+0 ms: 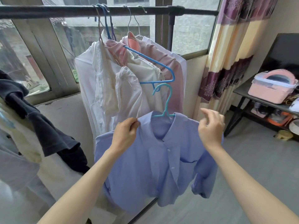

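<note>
Just below the teal hanger (166,111), left hand (125,135) pinches the blue shirt (153,167); right hand (210,127) hides its shoulder, grip unclear.

Dark garment (40,126) draped left; striped curtain (226,54) right; pink box (271,88) on table (241,92).

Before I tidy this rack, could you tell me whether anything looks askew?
Yes: the teal plastic hanger carrying the light blue buttoned shirt hooks onto a steeply tilted blue plastic hanger, not the dark metal rail.
</note>
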Demonstrator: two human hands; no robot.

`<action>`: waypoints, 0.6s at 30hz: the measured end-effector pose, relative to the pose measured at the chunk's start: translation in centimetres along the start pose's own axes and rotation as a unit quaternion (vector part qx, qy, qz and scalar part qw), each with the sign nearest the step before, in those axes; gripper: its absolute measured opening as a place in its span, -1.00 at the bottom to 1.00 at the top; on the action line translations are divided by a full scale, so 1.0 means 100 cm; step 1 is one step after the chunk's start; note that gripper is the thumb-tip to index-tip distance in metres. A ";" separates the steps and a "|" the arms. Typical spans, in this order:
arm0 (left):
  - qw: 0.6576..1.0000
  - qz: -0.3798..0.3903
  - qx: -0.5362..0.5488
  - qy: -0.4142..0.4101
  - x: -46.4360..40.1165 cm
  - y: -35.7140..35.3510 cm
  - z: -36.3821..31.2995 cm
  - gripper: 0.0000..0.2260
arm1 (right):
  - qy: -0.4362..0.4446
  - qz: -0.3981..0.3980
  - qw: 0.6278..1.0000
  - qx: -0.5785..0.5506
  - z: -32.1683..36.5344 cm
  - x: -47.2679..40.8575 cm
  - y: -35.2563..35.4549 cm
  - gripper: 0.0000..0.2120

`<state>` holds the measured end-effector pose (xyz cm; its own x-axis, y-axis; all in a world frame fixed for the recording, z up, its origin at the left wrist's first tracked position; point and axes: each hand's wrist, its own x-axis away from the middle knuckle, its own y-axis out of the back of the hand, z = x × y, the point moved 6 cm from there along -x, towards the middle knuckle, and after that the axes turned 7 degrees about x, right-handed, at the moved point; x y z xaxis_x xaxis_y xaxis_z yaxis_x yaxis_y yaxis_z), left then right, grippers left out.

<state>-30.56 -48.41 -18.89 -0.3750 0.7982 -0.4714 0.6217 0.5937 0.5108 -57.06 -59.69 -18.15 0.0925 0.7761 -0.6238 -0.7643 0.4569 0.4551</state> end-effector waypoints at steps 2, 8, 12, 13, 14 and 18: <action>0.999 -0.021 0.012 0.024 -0.002 0.011 0.004 -0.63 | -0.116 -0.010 0.993 0.032 -0.038 0.003 0.008 -0.52; 0.997 -0.040 0.039 0.059 -0.005 0.024 0.009 -0.61 | -0.284 0.127 0.949 -0.038 -0.076 0.024 -0.017 -0.53; 0.996 -0.051 0.029 0.071 -0.001 0.035 0.017 -0.66 | -0.298 0.126 0.946 0.007 -0.078 0.017 -0.013 -0.78; 0.995 -0.055 0.027 0.074 0.000 0.039 0.019 -0.65 | -0.288 0.122 0.950 0.017 -0.078 0.011 -0.010 -0.79; 0.995 -0.057 0.029 0.075 0.001 0.042 0.021 -0.64 | -0.274 0.116 0.954 0.022 -0.078 0.005 -0.008 -0.80; 0.995 -0.056 0.039 0.069 0.003 0.046 0.024 -0.62 | -0.243 0.050 0.968 0.025 -0.073 -0.021 0.002 -0.76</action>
<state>-26.14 -45.69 -18.42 -0.5319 0.7374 -0.4164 0.6209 0.6740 0.4004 -62.09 -64.39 -21.37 0.3176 0.9252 -0.2077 -0.7541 0.3792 0.5362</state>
